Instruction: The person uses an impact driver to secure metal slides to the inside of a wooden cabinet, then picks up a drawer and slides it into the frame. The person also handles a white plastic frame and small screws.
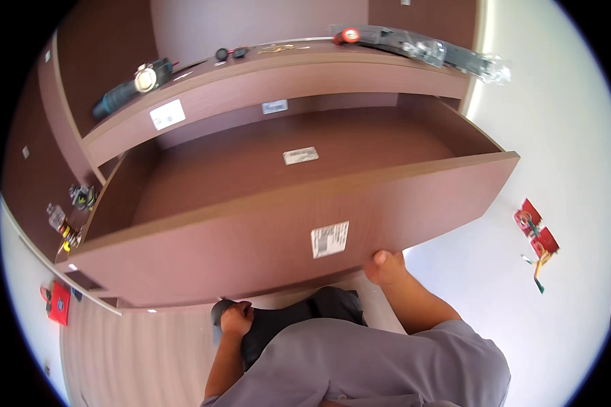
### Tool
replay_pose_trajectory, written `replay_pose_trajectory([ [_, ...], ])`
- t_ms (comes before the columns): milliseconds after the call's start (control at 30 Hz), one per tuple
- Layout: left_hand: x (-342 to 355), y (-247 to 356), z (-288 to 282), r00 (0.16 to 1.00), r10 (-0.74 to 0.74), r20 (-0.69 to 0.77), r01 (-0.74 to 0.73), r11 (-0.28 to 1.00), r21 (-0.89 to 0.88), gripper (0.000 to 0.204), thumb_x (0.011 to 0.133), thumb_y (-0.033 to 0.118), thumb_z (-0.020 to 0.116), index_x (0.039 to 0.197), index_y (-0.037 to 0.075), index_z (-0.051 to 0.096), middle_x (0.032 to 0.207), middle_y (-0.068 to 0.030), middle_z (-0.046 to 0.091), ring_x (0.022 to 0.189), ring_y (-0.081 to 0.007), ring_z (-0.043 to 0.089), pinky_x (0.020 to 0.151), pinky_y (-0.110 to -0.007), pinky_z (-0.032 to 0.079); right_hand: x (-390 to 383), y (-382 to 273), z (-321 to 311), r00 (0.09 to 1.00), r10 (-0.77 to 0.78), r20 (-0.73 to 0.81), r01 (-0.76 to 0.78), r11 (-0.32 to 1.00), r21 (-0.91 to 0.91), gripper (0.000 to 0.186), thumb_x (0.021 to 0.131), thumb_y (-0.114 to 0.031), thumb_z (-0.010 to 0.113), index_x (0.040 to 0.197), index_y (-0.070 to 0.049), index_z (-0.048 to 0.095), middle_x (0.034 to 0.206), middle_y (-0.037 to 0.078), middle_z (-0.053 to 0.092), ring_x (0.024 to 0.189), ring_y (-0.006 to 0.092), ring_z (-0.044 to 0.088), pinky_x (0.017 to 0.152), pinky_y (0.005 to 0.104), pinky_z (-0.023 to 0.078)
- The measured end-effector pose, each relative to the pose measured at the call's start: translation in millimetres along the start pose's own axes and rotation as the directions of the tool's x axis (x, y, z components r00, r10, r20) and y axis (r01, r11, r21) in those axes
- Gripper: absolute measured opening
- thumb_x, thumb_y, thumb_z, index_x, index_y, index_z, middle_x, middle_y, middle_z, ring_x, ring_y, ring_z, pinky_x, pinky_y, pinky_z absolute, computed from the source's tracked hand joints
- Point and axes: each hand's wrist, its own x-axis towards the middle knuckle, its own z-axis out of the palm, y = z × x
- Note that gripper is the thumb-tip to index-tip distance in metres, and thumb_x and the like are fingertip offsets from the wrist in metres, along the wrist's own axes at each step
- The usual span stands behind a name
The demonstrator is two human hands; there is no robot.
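A wide brown wooden drawer [414,200] is pulled out of the cabinet, its front tilted so that the right end sits higher than the left. Paper labels [330,239] are stuck to its front and its bare bottom board. At the lower edge of the drawer front, right of the middle, my right hand [385,266] grips the board with the thumb on its face and the fingers hidden beneath. My left hand [237,317] rests on my dark-trousered knee, fingers curled in; whatever they may hold is hidden.
On the cabinet top lie a cordless drill [130,88], a red-and-black tape measure [347,36] and long dark rails in clear plastic [414,46]. Small bottles and tools [64,220] sit left of the drawer. Loose wires hang from red wall boxes [536,229] at right. A red bag [59,303] stands at left.
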Motion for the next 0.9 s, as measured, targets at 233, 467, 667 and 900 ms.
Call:
replay_pose_trajectory([
  [233, 13, -1, 6, 0.961, 0.246, -0.130, -0.246, 0.969, 0.010, 0.027, 0.089, 0.034, 0.066, 0.106, 0.015, 0.077, 0.101, -0.0171, 0.074, 0.098, -0.0372, 0.071, 0.084, -0.049, 0.057, -43, -33, -11, 0.982, 0.000, 0.189, 0.049, 0.966, -0.253, 0.063, 0.084, -0.028, 0.082, 0.136, -0.001, 0.056, 0.130, 0.010, 0.063, 0.126, 0.0232, 0.056, 0.104, 0.0408, 0.044],
  [467, 22, -7, 15, 0.970, 0.226, -0.090, -0.214, 0.969, 0.125, 0.029, 0.090, 0.035, 0.065, 0.108, 0.016, 0.076, 0.104, -0.0163, 0.074, 0.100, -0.0366, 0.069, 0.087, -0.049, 0.055, -52, -52, 1, 0.946, 0.023, 0.323, 0.056, 0.970, -0.235, 0.046, 0.091, -0.020, 0.076, 0.129, 0.001, 0.062, 0.127, 0.013, 0.066, 0.120, 0.0245, 0.060, 0.099, 0.0404, 0.047],
  [667, 16, -9, 11, 0.976, 0.209, -0.062, -0.198, 0.968, 0.151, 0.030, 0.091, 0.035, 0.064, 0.111, 0.016, 0.075, 0.107, -0.0155, 0.073, 0.103, -0.0361, 0.068, 0.090, -0.049, 0.054, -47, -45, -2, 0.962, -0.053, 0.267, 0.132, 0.949, -0.288, 0.043, 0.089, -0.023, 0.079, 0.122, 0.001, 0.066, 0.114, 0.013, 0.071, 0.110, 0.0273, 0.066, 0.096, 0.0413, 0.049],
  [900, 22, -2, 12, 0.978, 0.195, -0.077, -0.182, 0.972, 0.149, 0.031, 0.092, 0.036, 0.062, 0.113, 0.016, 0.074, 0.110, -0.0147, 0.072, 0.105, -0.0355, 0.067, 0.094, -0.049, 0.052, -30, -32, -12, 0.913, -0.189, 0.361, 0.288, 0.926, -0.244, 0.055, 0.085, -0.028, 0.083, 0.128, -0.001, 0.064, 0.123, 0.011, 0.069, 0.115, 0.0273, 0.063, 0.100, 0.0430, 0.047],
])
